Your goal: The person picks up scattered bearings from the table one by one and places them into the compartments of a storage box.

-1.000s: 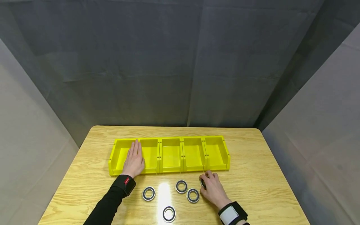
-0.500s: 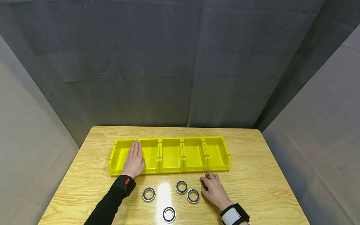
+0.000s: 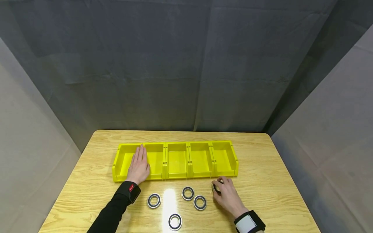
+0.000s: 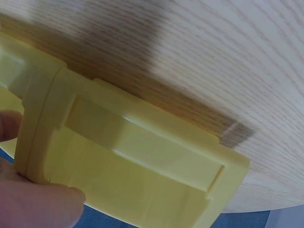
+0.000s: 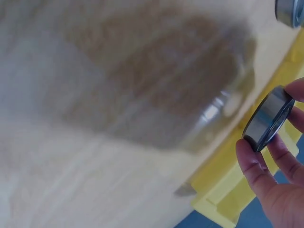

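Note:
My left hand [image 3: 138, 166] lies over the divider between the two leftmost compartments of a yellow row of bins [image 3: 177, 176], fingers straight and pointing away. In the left wrist view its fingers [image 4: 42, 204] come down on both sides of that divider. Just in front of the rightmost bins, my right hand [image 3: 228, 197] pinches a ball bearing [image 5: 268, 118] by its rim. This bearing is a steel ring with a dark seal, tilted on edge and raised over the table in the right wrist view; fingers partly cover it in the head view.
Several more bearings lie flat on the wooden table [image 3: 262, 194]: one bearing [image 3: 154, 200] left, one [image 3: 175, 222] near the front, and a close pair [image 3: 187, 193] [image 3: 199, 203] in the middle. Grey cloth [image 3: 151, 81] hangs behind and at both sides.
My right hand has shifted slightly to the right with the bearing in its fingers. The left hand, the bins and the other bearings stay where they were.

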Demonstrator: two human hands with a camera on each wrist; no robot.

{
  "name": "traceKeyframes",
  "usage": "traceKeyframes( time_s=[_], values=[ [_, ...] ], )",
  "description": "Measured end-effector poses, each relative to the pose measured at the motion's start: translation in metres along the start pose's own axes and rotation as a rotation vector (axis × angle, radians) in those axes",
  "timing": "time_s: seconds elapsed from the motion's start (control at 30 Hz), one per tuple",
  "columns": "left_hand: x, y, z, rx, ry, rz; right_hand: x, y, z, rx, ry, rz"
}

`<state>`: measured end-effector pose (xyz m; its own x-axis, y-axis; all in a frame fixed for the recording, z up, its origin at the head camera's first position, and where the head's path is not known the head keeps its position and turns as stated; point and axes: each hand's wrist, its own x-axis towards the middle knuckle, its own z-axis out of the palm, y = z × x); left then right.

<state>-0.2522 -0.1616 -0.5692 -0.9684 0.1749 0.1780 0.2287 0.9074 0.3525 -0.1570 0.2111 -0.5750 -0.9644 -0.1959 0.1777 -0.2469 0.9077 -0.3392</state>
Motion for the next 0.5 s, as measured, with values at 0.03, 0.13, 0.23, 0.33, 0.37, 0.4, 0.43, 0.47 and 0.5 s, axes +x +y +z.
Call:
traceKeyframes(
  time_s=[0.03,0.13,0.23,0.33,0.37,0.4,0.43,0.47,0.5],
  values=[
    [0.000,0.000,0.000,0.000,-0.002,-0.001,0.001,0.001,-0.002,0.000,0.005,0.001],
    [0.001,-0.001,0.001,0.004,-0.004,-0.001,0.007,0.004,-0.010,0.003,0.028,0.003],
    [0.001,-0.002,0.002,0.004,-0.004,-0.001,0.013,0.008,-0.016,-0.005,0.046,0.004],
    [0.001,-0.002,0.002,0.004,-0.005,-0.001,0.019,0.011,-0.022,-0.016,0.060,0.003],
    [0.001,-0.002,0.002,0.005,-0.004,-0.001,0.021,0.013,-0.024,-0.020,0.064,0.002],
    [0.001,-0.002,0.002,0.005,-0.004,-0.001,0.023,0.014,-0.026,-0.022,0.067,0.003],
    [0.001,-0.002,0.003,0.007,-0.004,-0.001,0.025,0.015,-0.028,-0.026,0.072,0.003],
    [0.001,-0.002,0.003,0.009,-0.004,-0.001,0.026,0.017,-0.029,-0.028,0.077,0.005],
    [0.001,-0.002,0.003,0.008,-0.004,0.000,0.029,0.018,-0.030,-0.034,0.084,0.005]
  ],
)
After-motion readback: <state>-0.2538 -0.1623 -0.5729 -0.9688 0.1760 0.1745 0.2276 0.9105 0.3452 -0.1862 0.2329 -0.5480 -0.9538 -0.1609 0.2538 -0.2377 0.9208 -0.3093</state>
